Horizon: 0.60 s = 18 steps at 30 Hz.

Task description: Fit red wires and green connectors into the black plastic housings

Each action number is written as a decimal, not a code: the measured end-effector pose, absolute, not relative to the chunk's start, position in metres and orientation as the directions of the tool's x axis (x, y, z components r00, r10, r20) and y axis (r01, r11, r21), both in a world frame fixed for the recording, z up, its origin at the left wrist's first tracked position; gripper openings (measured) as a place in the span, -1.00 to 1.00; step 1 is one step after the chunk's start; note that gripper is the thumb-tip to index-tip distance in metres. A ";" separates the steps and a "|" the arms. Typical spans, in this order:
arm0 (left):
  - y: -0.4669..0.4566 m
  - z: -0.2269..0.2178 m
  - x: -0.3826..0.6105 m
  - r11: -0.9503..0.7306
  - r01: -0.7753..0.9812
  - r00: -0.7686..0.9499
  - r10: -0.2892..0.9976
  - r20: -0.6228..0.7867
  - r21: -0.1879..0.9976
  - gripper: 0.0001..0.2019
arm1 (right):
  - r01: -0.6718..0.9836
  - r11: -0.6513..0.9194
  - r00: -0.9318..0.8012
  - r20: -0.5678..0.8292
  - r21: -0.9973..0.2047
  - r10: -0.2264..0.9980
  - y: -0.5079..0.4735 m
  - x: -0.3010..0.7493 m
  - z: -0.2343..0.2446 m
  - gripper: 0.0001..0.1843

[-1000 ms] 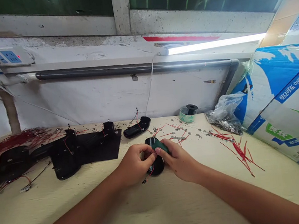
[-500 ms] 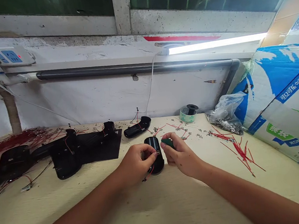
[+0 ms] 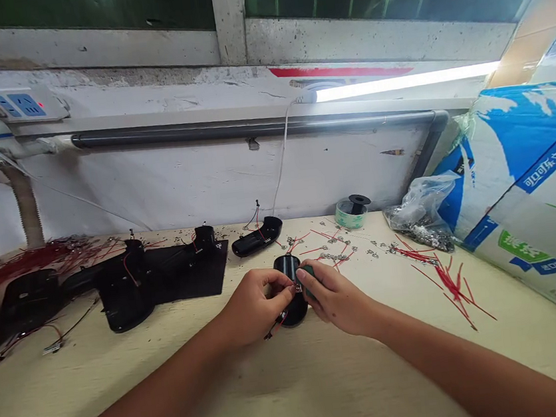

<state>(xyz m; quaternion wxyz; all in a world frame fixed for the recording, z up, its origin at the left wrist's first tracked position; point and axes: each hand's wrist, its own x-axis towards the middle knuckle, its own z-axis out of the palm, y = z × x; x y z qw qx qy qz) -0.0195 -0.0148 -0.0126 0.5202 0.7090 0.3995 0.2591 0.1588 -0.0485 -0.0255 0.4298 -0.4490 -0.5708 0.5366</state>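
A black curved plastic housing (image 3: 287, 266) lies on the table between my hands, with thin red and dark wires at its lower left. My left hand (image 3: 263, 304) is closed, thumb and fingertips pinched on a small metal piece (image 3: 298, 288) over the housing. My right hand (image 3: 341, 298) is wrapped round a dark green object (image 3: 308, 274), its kind mostly hidden by the fingers. It is held close against the housing's right side, near my left fingertips.
More black housings (image 3: 127, 309) with wires lie at the left, some on a black mat (image 3: 188, 275). Another housing (image 3: 256, 239) is behind my hands. Red wires (image 3: 451, 280), a tape roll (image 3: 350, 215), a plastic bag of metal parts (image 3: 422, 219) and a blue-white carton (image 3: 533, 206) are at the right.
My right hand has moved left and turned, bringing the green object against the housing beside my left fingertips. My left hand keeps its pinch in nearly the same place.
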 end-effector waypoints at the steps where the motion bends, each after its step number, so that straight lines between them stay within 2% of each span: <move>1: -0.014 -0.014 -0.019 -0.159 0.297 0.543 0.839 -0.030 0.942 -0.67 | 0.064 0.002 -0.236 -0.013 -0.998 0.972 -0.048 0.160 -0.027 -0.53; 4: -0.011 -0.016 -0.019 -0.188 0.312 0.527 0.850 -0.005 0.931 -0.66 | 0.090 -0.025 -0.252 -0.047 -0.996 0.967 -0.048 0.161 -0.031 -0.56; 9: -0.013 -0.013 -0.018 -0.193 0.310 0.514 0.858 0.007 0.931 -0.69 | 0.025 0.024 -0.262 0.017 -0.999 0.965 -0.050 0.159 -0.028 -0.52; 13: -0.014 -0.012 -0.018 -0.140 0.315 0.508 0.860 -0.042 0.939 -0.69 | 0.004 0.064 -0.301 0.060 -0.998 0.952 -0.050 0.159 -0.025 -0.49; 18: -0.012 -0.014 -0.018 -0.195 0.307 0.507 0.862 0.013 0.932 -0.68 | 0.031 0.041 -0.281 0.031 -0.999 0.959 -0.047 0.160 -0.029 -0.53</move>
